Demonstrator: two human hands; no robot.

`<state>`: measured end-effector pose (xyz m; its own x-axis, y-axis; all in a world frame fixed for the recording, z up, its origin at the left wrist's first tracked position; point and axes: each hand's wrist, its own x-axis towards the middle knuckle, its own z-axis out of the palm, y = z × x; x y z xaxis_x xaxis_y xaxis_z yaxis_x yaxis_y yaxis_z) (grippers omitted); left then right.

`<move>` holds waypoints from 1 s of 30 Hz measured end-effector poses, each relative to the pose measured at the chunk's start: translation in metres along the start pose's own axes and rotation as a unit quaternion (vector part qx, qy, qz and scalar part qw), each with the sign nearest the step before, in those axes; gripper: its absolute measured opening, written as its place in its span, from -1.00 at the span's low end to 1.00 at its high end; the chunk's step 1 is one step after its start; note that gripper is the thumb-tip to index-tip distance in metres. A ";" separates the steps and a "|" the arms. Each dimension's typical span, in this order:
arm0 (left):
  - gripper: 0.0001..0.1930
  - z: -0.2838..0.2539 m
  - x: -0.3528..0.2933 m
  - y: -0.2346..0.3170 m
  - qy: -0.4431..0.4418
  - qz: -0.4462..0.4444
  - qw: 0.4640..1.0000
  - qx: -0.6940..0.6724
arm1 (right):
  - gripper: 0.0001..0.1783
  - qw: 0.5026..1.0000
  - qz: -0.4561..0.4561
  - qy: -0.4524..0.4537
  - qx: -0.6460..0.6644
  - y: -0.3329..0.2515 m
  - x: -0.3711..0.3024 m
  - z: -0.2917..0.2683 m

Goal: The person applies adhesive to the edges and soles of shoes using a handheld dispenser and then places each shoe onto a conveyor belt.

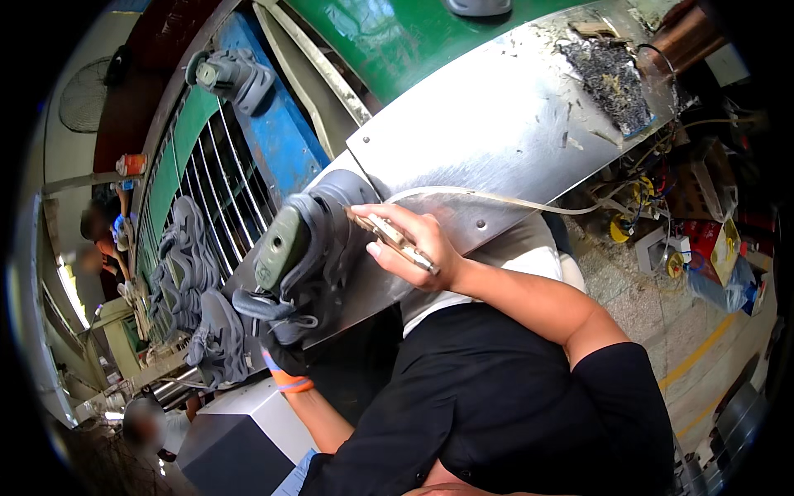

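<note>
1. Right hand [423, 248]: fingers closed around a slim metal tool [401, 240], tip directed at the shoe's side. Contact with the surface: cannot tell. A pale hose [496, 199] curves beside it over the bench.
2. Left hand [287, 357]: dark glove, orange cuff, at the shoe's lower end. Finger closure mostly hidden; grip cannot be told.
3. Grey shoe [331, 223]: at the edge of the metal bench [463, 124], between the hands, green last [282, 248] inside. Judgement: work on this piece is under way, not finished; last not yet out. Treated portion not discernible.
4. Beyond, at left: several grey shoes [188, 256] grouped by the rack. Done or waiting: not determinable.
5. Farther: another grey shoe [248, 80] on the blue frame [277, 124], apart from both hands. Its stage is likewise unclear.
</note>
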<state>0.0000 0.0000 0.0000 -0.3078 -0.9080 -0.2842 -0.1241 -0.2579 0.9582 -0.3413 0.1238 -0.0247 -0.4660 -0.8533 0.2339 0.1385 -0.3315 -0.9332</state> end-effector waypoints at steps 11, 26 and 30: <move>-0.33 0.090 -0.076 0.016 -0.062 -0.194 0.979 -0.009 | -0.48 0.991 0.117 -0.048 -0.032 -0.002 0.004 0.004; -0.27 0.125 -0.065 0.011 -0.103 -0.234 0.960 -0.116 | -0.46 0.990 0.134 -0.051 -0.011 -0.003 -0.005 -0.001; -0.24 0.134 -0.062 0.009 -0.107 -0.254 0.948 -0.158 | -0.46 0.998 0.063 -0.016 0.005 0.004 -0.011 0.002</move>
<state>-0.1088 0.0982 0.0217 -0.4733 -0.5614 -0.6788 -0.0286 -0.7604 0.6488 -0.3338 0.1306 -0.0300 -0.4159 -0.9010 0.1236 0.2032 -0.2245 -0.9531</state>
